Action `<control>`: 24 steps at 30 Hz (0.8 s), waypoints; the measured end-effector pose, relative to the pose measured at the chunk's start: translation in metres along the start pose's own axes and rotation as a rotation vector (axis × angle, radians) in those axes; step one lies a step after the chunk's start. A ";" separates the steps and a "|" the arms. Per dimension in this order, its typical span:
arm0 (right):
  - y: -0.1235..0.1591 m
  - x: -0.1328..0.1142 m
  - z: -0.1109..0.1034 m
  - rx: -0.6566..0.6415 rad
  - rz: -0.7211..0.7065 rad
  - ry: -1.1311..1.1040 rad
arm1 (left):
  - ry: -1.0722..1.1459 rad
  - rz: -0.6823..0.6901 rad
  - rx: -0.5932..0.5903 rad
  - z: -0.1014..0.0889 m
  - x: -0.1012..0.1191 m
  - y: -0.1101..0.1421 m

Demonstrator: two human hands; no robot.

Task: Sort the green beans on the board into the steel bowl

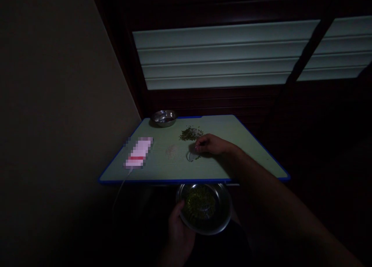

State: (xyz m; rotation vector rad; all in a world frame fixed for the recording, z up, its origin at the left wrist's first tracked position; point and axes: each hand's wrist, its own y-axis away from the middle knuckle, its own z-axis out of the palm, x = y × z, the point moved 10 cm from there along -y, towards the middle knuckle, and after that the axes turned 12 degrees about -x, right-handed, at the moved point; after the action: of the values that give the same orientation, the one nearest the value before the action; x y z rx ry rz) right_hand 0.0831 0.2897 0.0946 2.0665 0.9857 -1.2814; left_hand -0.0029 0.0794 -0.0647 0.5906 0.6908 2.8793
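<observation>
My left hand (181,232) grips the rim of a steel bowl (223,216) below the table's front edge, thumb over the rim. Loose green bits (199,201), too small to name, lie inside it. Over the table, the fingers of my right hand (212,143) are pinched together; what they hold is too dark to make out. Just below those fingertips is a small pale, see-through round thing (191,155), with a few dark bits beside it. Beyond the hand lies a heap of green and white bits (191,133). A fainter pale scatter (173,152) lies to the left.
The pale green table (232,168) has a blue edge. At its back left stands a second steel bowl (164,119). A blurred-out phone (138,152) with a white cable (121,187) lies at the left. Dark panelling with pale slats (221,55) rises behind.
</observation>
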 end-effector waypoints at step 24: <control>0.047 0.021 -0.013 0.169 0.294 -0.017 | 0.004 0.013 -0.012 0.006 0.001 -0.003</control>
State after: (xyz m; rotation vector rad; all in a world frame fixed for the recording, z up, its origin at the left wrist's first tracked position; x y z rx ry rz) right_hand 0.1337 0.2776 0.0834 2.2228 0.5548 -1.2590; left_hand -0.0008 0.0845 -0.0604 0.5902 0.6724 2.8950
